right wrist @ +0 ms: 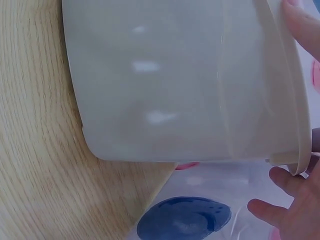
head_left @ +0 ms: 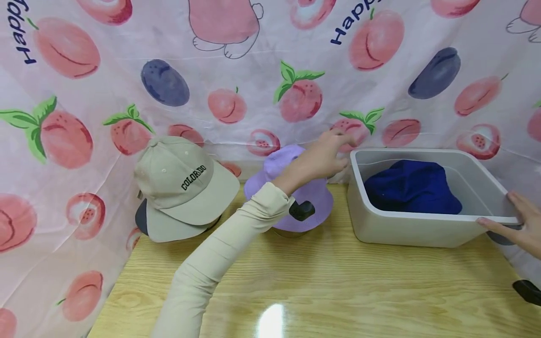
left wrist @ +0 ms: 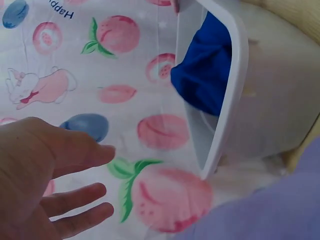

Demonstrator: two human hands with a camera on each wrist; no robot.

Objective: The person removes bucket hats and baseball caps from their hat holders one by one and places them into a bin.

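While the caps point(head_left: 186, 178) lie stacked at far left, the purple hat point(head_left: 318, 202) sits mid-table, apparently light and soft, best pinched at the brim. The left hand point(head_left: 324, 157) hangs near it, fingers parted, holding nothing. Inside the bin point(head_left: 405, 232) slumps the blue hat point(head_left: 416, 188), probably limp. The right hand point(head_left: 521, 227) grips the bin's right end; stiff, smooth walls favour a rim hold.

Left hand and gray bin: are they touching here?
Apart. The left wrist view shows it: the left hand, its fingers loosely spread, is separated from the gray bin by a visible stretch of patterned cloth.
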